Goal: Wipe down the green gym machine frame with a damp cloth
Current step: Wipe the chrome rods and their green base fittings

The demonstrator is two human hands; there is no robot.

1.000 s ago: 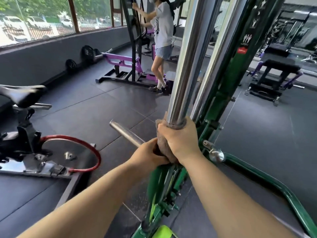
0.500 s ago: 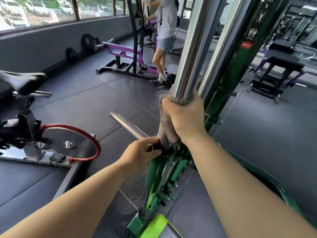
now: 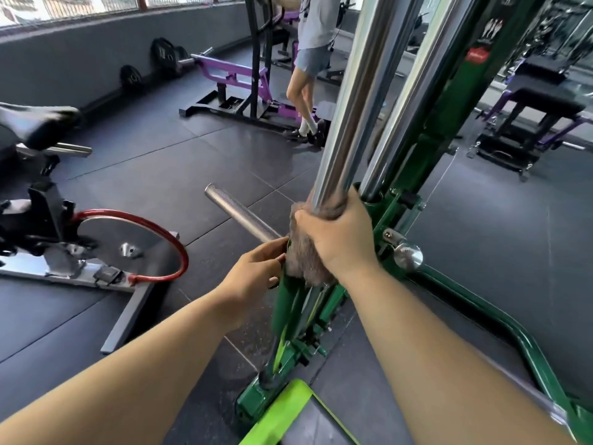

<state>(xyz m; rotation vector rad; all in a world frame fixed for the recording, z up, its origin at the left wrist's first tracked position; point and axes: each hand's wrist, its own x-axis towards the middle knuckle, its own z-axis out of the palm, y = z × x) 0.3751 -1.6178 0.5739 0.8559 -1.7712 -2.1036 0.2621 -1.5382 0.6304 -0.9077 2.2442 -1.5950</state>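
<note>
The right hand (image 3: 337, 239) clenches the brown cloth (image 3: 305, 261) around the green frame's (image 3: 449, 117) chrome rod (image 3: 349, 123). At its 8 o'clock, the left hand (image 3: 253, 271) grips the knurled bar (image 3: 237, 213).

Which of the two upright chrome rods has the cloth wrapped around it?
The left rod: the right hand grips the cloth around its lower end. The right rod beside it is bare. The left hand holds the short bar.
</note>
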